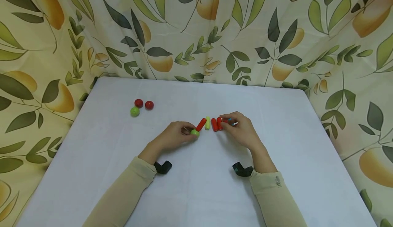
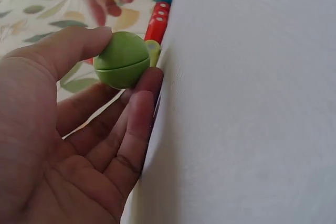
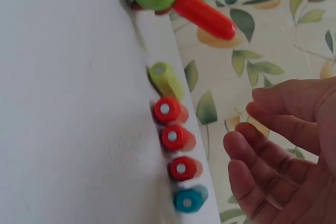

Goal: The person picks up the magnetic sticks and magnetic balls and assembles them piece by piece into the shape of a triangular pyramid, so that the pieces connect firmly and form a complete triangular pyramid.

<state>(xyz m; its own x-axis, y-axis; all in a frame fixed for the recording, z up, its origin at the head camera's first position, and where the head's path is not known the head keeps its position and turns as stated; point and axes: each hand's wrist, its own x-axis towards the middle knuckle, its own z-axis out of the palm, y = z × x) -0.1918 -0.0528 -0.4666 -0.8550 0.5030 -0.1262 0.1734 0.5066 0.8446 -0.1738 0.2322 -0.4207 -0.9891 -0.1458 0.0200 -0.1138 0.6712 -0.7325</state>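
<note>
In the head view my left hand (image 1: 179,133) pinches a green ball (image 2: 123,59) between thumb and fingertips, just over the white tabletop. A red stick (image 3: 207,17) juts out from that ball, its end against it. To the right lies a row of short sticks with pale dots on their ends: one yellow-green stick (image 3: 167,80), three red sticks (image 3: 177,138) and a blue stick (image 3: 189,200). My right hand (image 1: 241,129) hovers by the right end of this row, fingers loosely bent, with nothing between thumb and fingertips in the right wrist view.
Two red balls (image 1: 149,105) and another green ball (image 1: 134,111) sit in a cluster at the back left of the white table (image 1: 190,186). A leaf-and-fruit patterned curtain (image 1: 190,42) hangs behind the table and along its sides.
</note>
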